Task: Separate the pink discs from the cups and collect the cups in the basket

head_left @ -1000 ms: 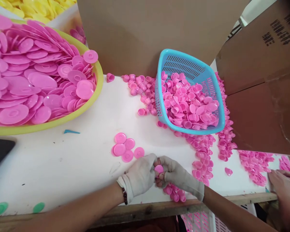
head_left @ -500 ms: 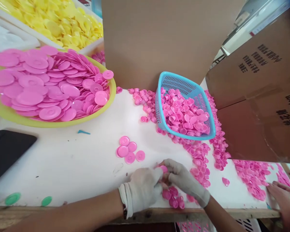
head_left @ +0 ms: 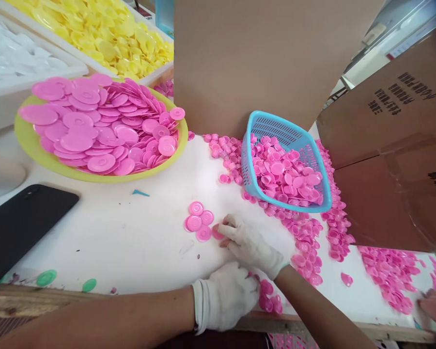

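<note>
the right hand (head_left: 252, 245) has its fingers slightly parted at a pink disc (head_left: 216, 232) beside the clustered discs (head_left: 195, 223); its grip is unclear. the left hand (head_left: 228, 295) curls by small pink cups (head_left: 266, 293), its hold hidden.

A white surface (head_left: 145, 252) with a wooden edge (head_left: 7, 300) fronts a plain cardboard panel (head_left: 269, 58), a printed carton (head_left: 396, 189) at right.

Pink discs (head_left: 103, 128) are glowing in a yellow basin (head_left: 94, 175), pink pieces (head_left: 281, 169) in a slotted blue basket (head_left: 303, 208). Left hand (head_left: 228, 294) and right hand (head_left: 252, 243) are wearing off-white gloves (head_left: 204, 308). Along the white tabletop's (head_left: 141, 257) front edge, green pieces (head_left: 46, 277) are showing; black lettering (head_left: 415, 86), I think, is marking brown cardboard (head_left: 378, 131).
</note>
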Demonstrator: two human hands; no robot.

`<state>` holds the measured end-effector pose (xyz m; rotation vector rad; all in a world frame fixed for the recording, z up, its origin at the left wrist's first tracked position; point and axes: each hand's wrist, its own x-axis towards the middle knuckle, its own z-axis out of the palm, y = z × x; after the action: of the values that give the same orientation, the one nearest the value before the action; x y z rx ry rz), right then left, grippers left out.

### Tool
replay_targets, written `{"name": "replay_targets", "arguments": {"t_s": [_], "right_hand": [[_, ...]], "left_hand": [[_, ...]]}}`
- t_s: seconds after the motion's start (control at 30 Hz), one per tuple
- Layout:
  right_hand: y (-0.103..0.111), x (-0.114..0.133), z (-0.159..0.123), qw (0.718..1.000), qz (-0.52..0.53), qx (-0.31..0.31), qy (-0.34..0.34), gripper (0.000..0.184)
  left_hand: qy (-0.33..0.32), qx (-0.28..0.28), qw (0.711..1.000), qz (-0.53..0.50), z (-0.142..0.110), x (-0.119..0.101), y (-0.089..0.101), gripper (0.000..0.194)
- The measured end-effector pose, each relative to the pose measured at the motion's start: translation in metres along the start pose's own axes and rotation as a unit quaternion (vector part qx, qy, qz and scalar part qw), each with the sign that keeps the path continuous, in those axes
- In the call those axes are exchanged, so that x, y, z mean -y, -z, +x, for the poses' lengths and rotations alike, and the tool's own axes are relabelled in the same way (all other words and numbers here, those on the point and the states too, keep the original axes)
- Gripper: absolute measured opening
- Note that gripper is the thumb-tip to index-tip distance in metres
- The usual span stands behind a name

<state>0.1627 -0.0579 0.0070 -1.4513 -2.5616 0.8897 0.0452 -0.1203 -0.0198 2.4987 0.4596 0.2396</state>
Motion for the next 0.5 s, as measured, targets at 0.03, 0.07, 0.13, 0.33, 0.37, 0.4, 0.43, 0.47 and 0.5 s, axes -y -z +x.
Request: {"name": "replay_targets", "arguments": {"t_s": [0.03,0.07,0.13,0.33,0.37,0.4,0.43,0.47,0.5], "right_hand": [[-0.003,-0.002,0.004,0.999,-0.033,0.009,0.008,0.022],[-0.003,-0.005,0.006,0.998,-0.054,0.011,0.012,0.022],[0.002,-0.013,0.004,0.999,-0.050,-0.017,0.007,0.026],[0.022,-0.032,-0.042,0.926,0.219,-0.173,-0.254,0.016],[0.021,-0.032,-0.050,0.901,0.270,-0.156,-0.302,0.020],[0.018,-0.031,-0.057,0.877,0.313,-0.135,-0.338,0.022],[0.014,-0.029,-0.063,0.858,0.346,-0.115,-0.363,0.023],[0.008,-0.028,-0.066,0.842,0.371,-0.101,-0.377,0.023],[0.002,-0.027,-0.068,0.833,0.391,-0.092,-0.381,0.023]], "left_hand": [[0.003,-0.011,1.000,0.022,0.001,0.002,0.000,0.037],[0.004,-0.017,0.999,0.044,0.003,0.005,0.000,0.035],[0.026,-0.019,0.998,0.060,0.007,0.012,0.004,0.028],[0.207,-0.125,0.951,-0.192,0.012,0.033,0.035,0.020],[0.244,-0.140,0.928,-0.243,0.012,0.035,0.038,0.018],[0.275,-0.144,0.906,-0.288,0.013,0.037,0.040,0.017],[0.300,-0.136,0.884,-0.331,0.015,0.038,0.039,0.018],[0.320,-0.120,0.861,-0.376,0.016,0.040,0.037,0.019],[0.333,-0.104,0.837,-0.421,0.018,0.041,0.033,0.019]]}}
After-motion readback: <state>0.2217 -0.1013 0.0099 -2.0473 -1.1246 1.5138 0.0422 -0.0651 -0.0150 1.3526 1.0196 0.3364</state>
